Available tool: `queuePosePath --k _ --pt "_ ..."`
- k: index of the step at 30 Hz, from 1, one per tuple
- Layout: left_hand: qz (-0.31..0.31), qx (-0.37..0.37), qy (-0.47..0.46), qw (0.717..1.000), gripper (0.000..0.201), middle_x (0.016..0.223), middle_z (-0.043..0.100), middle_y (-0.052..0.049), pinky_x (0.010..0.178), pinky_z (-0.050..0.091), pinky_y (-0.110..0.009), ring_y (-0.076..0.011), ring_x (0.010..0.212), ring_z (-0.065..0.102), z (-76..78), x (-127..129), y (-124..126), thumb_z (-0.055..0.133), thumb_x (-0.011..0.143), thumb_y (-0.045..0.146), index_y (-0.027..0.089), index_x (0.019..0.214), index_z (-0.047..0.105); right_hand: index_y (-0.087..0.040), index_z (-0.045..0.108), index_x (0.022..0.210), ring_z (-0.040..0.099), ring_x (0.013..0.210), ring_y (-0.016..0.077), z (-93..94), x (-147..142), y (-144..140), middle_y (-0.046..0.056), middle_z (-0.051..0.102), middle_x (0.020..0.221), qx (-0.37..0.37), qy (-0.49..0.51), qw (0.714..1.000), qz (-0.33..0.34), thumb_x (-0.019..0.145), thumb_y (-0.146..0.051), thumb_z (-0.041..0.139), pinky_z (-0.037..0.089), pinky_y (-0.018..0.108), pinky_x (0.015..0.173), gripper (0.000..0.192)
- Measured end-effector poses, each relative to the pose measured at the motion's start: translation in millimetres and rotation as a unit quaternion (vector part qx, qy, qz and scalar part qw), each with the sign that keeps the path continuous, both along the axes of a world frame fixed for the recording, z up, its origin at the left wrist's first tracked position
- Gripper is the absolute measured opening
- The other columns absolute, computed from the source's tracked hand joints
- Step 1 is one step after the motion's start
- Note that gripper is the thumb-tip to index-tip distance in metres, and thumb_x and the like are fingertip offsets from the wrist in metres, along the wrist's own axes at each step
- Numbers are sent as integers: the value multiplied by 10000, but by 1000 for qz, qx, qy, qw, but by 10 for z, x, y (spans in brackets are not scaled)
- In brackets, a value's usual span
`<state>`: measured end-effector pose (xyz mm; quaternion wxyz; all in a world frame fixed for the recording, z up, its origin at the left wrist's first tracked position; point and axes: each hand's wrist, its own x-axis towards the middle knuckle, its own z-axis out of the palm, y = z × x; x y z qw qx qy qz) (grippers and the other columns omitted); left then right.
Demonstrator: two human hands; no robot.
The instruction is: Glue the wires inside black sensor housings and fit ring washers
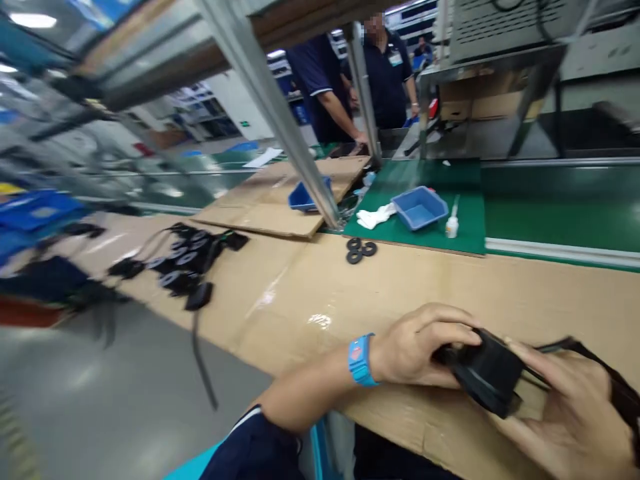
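Note:
My left hand (420, 343), with a blue band on its wrist, is closed around one end of a black box-shaped device (493, 373) above the cardboard-covered bench. At the device's other end, my right hand (575, 400) has its fingertips and thumb at the near corners, gripping it. A black cable (537, 379) runs from the device towards the right hand. More black cord or strap (595, 357) passes behind that hand to the right edge. The device's exact kind cannot be made out.
Black ring-shaped parts (355, 255) lie on the cardboard (300, 287). Several black corded parts (187, 260) are piled at left, one cord hanging over the edge. Behind stand a blue bin (419, 208), white glove (376, 216), small bottle (452, 225) and metal post (280, 113). Two people stand beyond.

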<state>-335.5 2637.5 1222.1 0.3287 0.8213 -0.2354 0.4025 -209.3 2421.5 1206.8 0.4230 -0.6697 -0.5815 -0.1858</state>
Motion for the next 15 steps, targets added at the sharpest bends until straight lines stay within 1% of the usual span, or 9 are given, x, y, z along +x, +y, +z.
queuePosePath --k 1,3,5,7,9,11,13,15 --pt "6 -12 9 1000 574 1226 654 -144 1035 615 -342 -221 1184 684 -9 -14 -18 783 904 376 179 1367 507 -209 622 1330 704 853 257 69 -62 4 101 776 1054 5 -16 1000 -12 886 -235 769 462 426 819 469" --pt "11 -25 32 999 581 1232 640 -144 1047 609 -359 -226 1203 669 -25 -65 -47 761 922 365 176 1403 496 -148 608 1304 698 867 250 170 -166 44 129 770 1052 12 -43 999 -7 885 -169 752 448 427 839 444" --pt "13 -28 56 998 557 1221 627 -136 1040 607 -348 -219 1192 659 -18 -129 -66 754 927 334 175 1398 503 -138 592 1273 691 849 233 204 -228 82 111 768 1015 15 -37 999 8 867 -158 763 444 415 832 441" --pt "12 -28 79 996 528 1190 614 -125 1010 608 -319 -208 1154 653 6 -181 -80 756 922 312 172 1371 517 -175 548 1258 694 818 217 173 -251 84 60 764 963 31 4 999 23 842 -159 782 442 405 819 478" --pt "11 -26 104 994 475 1150 598 -110 978 607 -308 -203 1117 642 24 -208 -88 746 926 304 182 1335 538 -214 491 1238 713 816 215 111 -253 58 31 766 960 46 43 997 43 817 -149 799 439 410 824 526" --pt "6 -27 128 991 419 1102 583 -90 944 605 -306 -199 1074 630 24 -215 -90 735 930 298 203 1300 564 -225 460 1218 738 858 226 63 -247 27 55 779 1044 36 52 996 64 804 -154 814 431 427 857 550" --pt "3 -29 140 990 375 1054 566 -71 917 600 -298 -192 1034 617 6 -216 -88 732 929 295 220 1270 594 -223 455 1197 751 909 237 62 -244 11 83 780 1123 16 42 996 80 799 -171 824 423 432 874 546" --pt "3 -32 142 989 352 1026 558 -61 892 595 -291 -184 995 612 -16 -221 -85 743 922 305 228 1242 620 -224 472 1158 757 933 236 105 -250 15 71 788 1117 7 35 995 92 809 -166 806 422 418 859 487"
